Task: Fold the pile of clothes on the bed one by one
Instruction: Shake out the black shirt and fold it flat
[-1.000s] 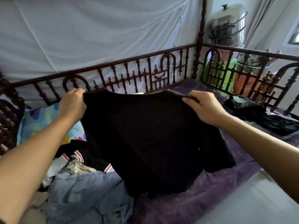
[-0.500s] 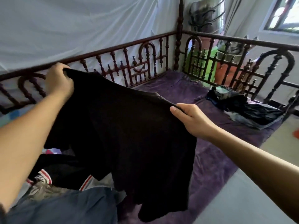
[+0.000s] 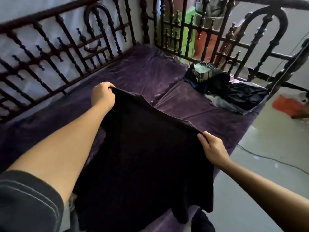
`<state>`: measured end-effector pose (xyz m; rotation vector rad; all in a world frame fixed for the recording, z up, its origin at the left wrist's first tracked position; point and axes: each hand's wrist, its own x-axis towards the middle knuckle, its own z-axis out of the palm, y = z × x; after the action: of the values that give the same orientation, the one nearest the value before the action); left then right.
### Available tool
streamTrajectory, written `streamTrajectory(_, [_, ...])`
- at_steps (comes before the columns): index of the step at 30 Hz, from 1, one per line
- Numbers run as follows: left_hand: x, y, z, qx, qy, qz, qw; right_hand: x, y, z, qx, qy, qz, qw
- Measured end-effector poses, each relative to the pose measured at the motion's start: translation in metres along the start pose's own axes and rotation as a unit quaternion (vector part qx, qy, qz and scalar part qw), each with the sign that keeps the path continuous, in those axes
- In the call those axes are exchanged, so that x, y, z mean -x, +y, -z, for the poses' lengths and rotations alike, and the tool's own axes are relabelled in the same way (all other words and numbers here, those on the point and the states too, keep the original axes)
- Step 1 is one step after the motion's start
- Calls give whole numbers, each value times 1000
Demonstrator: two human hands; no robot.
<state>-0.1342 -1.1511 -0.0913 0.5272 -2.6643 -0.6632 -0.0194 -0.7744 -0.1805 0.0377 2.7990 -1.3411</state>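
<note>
Clenching a black cotton T-shirt (image 3: pixel 142 156), left grip (image 3: pixel 102 96) and right grip (image 3: pixel 212 148) have swung it over the purple bed (image 3: pixel 192 114) for spreading.

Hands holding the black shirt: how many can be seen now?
2. The left hand grips the black shirt at its far top corner, above the purple bed; the right hand grips the other top corner, near the bed's edge.

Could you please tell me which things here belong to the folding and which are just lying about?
Job: black T-shirt, gripped by left hand and right hand; dark clothes stack; purple bed cover.
Lying about: green object behind the bed rail; orange object on the floor.
</note>
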Motion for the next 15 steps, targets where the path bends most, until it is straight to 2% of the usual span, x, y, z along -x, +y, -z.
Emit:
streamTrajectory(4, [-32,47,-117,-8,-31,31,999,-102,87,5,55,-33,-77,995])
streamTrajectory(9, [-62,87,-240,0,-89,78,993,-210,176,-6,148,-109,-154,971])
streamTrajectory(12, [-59,80,-275,-18,-125,86,988,-250,216,-14,207,-178,-190,943])
streamTrajectory(15, [-29,48,-282,-42,-154,135,978,-267,229,-22,259,-230,-203,916])
